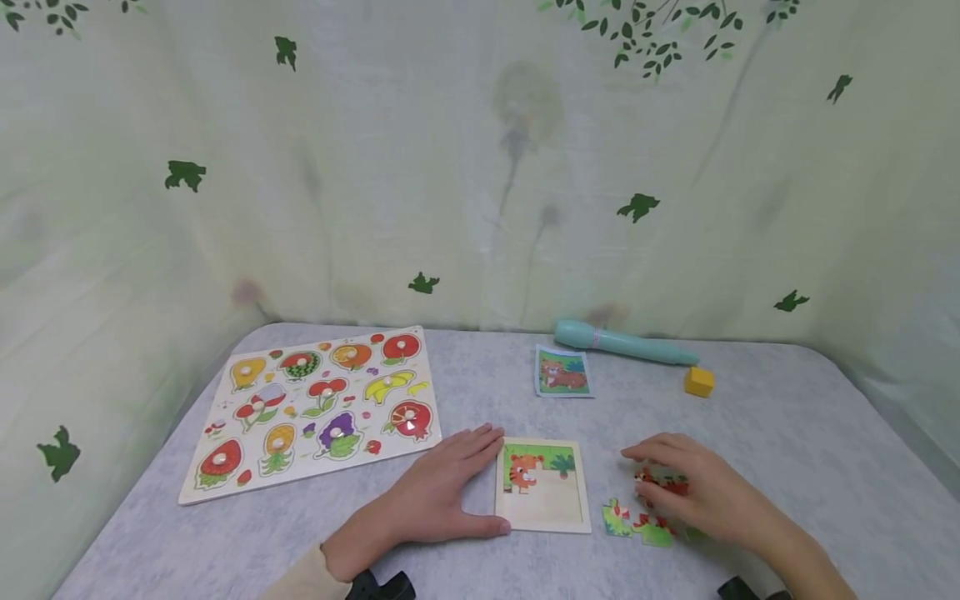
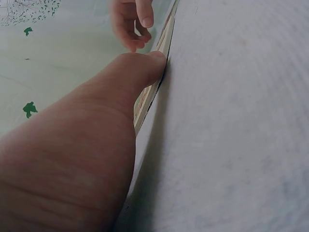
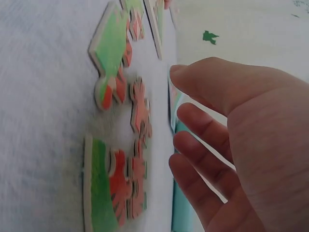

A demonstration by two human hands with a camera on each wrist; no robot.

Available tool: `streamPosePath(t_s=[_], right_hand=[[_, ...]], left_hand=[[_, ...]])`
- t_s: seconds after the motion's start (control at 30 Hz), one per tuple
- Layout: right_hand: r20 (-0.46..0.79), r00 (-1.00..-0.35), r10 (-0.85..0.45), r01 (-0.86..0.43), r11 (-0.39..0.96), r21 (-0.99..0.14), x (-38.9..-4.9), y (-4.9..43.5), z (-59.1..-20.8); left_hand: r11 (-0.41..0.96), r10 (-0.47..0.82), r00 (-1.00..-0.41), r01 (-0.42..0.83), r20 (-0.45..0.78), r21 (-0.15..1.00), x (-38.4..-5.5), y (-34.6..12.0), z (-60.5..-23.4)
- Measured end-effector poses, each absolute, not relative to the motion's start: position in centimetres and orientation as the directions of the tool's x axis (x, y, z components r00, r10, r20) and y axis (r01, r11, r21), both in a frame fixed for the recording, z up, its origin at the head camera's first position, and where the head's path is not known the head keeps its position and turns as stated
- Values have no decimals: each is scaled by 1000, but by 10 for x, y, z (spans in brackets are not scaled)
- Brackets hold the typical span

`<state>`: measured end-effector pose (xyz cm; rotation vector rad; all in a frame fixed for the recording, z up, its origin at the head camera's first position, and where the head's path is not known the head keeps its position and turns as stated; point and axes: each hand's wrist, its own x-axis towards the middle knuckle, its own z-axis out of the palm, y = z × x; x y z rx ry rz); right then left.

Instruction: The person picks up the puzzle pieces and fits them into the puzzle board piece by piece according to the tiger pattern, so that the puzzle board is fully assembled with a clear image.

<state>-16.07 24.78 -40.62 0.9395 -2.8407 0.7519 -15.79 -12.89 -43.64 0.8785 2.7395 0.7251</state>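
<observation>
A small wooden jigsaw tray (image 1: 540, 510) lies on the table, with a partly filled tiger picture along its top. At its left side my left hand (image 1: 442, 492) rests flat, fingertips touching the upper corner and thumb at the lower one. To the right, my right hand (image 1: 701, 492) hovers over loose jigsaw pieces (image 1: 656, 533), fingers loosely bent. The right wrist view shows nothing between its thumb and fingers, with a green-edged piece (image 3: 99, 186) and several orange ones lying below. In the head view this hand covers part of the pile.
A fruit peg puzzle board (image 1: 315, 465) lies at the left. Behind the tray are a tiger picture card (image 1: 562, 372), a long teal stick-like object (image 1: 630, 343) and a yellow cube (image 1: 698, 382). A leaf-patterned curtain (image 1: 465, 167) hangs behind the table.
</observation>
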Motion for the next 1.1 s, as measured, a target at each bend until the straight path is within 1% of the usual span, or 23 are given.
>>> streamPosePath(t_s=[0.13,0.63,0.9,1.1], right_hand=[[193,-807,-558,-581,696,-422,-164,254,-407],[50,-840,-540,-517,770,-376,-168,266,-404],[18,-848,-530,-498,783,-374,-168,268,-404],[23,-843,-537,-506,778,-373,-168,270,-405]], left_hand=[[706,587,-809,502,-16,499,-157,-128,-436],[702,584,-811,498,-12,509,-158,-128,-437],[710,579,-815,489,-25,506,-158,-128,-436],[715,576,-817,483,-32,506,-158,-128,-436]])
